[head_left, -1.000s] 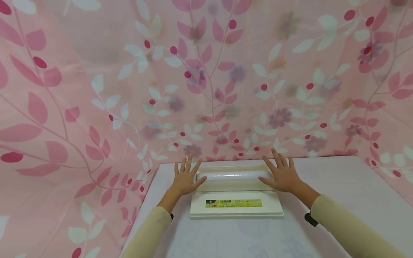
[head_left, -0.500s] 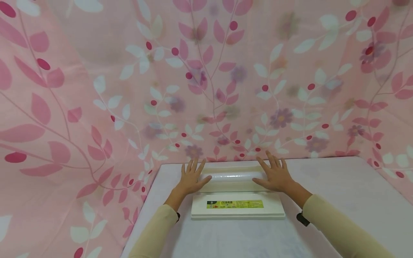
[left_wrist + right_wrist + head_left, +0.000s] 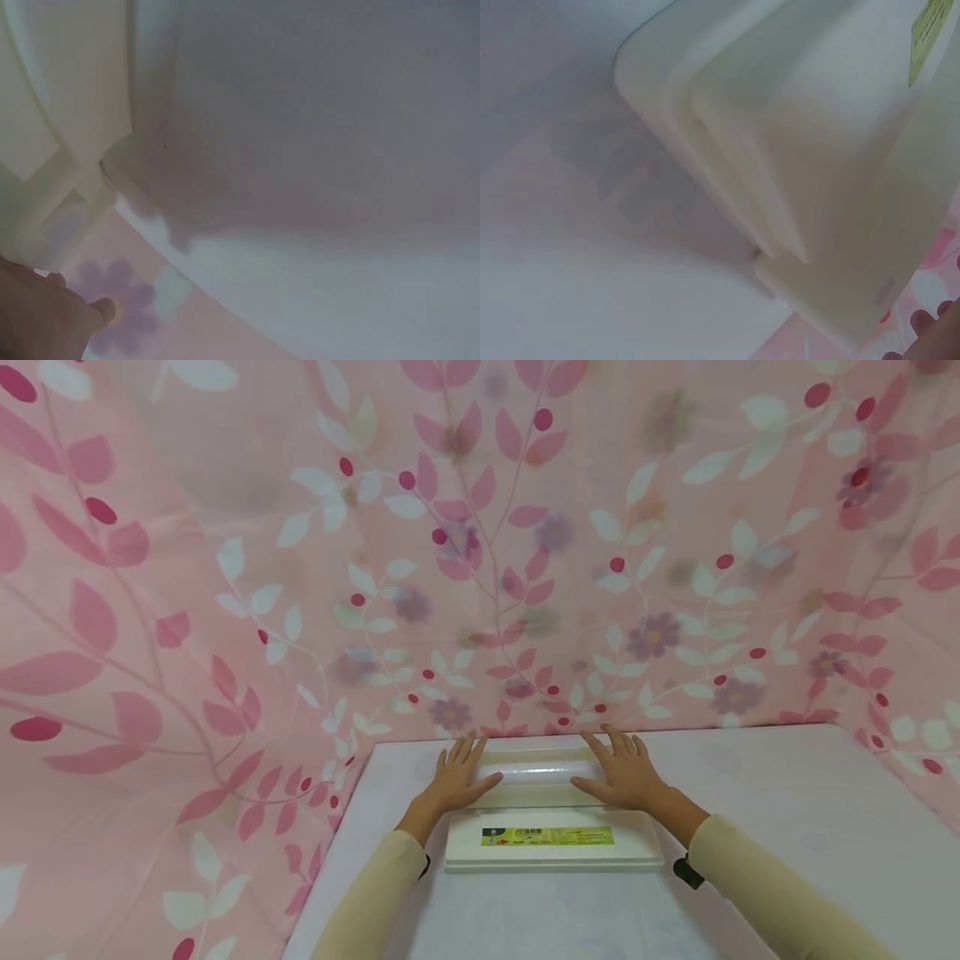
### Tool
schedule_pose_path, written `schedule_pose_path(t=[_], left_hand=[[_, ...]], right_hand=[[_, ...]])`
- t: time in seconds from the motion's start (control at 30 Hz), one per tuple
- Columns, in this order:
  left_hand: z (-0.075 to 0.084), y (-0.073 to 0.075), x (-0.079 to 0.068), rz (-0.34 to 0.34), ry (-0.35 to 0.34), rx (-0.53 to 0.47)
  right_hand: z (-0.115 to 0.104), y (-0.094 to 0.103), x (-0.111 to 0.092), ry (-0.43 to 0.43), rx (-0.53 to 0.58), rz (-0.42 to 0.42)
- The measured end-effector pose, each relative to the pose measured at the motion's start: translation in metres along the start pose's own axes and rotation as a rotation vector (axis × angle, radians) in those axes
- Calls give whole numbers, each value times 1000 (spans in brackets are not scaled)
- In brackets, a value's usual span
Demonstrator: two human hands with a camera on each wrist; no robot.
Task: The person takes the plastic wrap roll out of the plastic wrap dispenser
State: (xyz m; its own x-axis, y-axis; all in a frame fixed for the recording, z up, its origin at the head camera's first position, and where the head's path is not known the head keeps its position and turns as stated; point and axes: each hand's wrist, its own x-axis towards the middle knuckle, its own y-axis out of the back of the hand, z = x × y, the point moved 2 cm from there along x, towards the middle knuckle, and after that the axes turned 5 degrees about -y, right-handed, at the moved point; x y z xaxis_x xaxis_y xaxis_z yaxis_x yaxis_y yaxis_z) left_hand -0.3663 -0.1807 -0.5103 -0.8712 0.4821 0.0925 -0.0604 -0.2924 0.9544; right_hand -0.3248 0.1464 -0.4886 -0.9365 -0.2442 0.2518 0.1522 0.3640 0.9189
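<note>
A cream cling film box (image 3: 525, 796) lies opened at the back of the table, its labelled part (image 3: 555, 855) on the near side. Inside the far part rests a shiny white cling film roll (image 3: 536, 772). My left hand (image 3: 455, 782) is over the roll's left end, fingers extended and thumb pointing inward. Over the right end is my right hand (image 3: 628, 777), its fingers spread. Whether either hand touches the roll or box cannot be told. The left wrist view catches part of the left hand (image 3: 45, 315) beside the box end; right fingers (image 3: 934, 330) show at the right wrist view's corner.
A white-covered table (image 3: 787, 827) extends around the box. Pink leaf-patterned cloth (image 3: 487, 568) hangs behind the table and along both sides. A yellow-green label (image 3: 547, 836) is stuck on the near part of the box.
Both hands have moved inward over the box, the left one rightward and the right one leftward, narrowing the gap between them. The box and roll stay in place.
</note>
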Motion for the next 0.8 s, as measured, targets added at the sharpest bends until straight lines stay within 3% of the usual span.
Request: schedule_pose_path(t=[0.23,0.53,0.8], left_hand=[[-7,-4,3,6,-17,-24],[-14,-6,0,-11,42,-119],[-11,-8,0,8,10,-172]], right_hand=[[-6,-5,4,-19,58,-24],[-19,-5,8,-1,114,-20],[-16,-14,7,32,136,3]])
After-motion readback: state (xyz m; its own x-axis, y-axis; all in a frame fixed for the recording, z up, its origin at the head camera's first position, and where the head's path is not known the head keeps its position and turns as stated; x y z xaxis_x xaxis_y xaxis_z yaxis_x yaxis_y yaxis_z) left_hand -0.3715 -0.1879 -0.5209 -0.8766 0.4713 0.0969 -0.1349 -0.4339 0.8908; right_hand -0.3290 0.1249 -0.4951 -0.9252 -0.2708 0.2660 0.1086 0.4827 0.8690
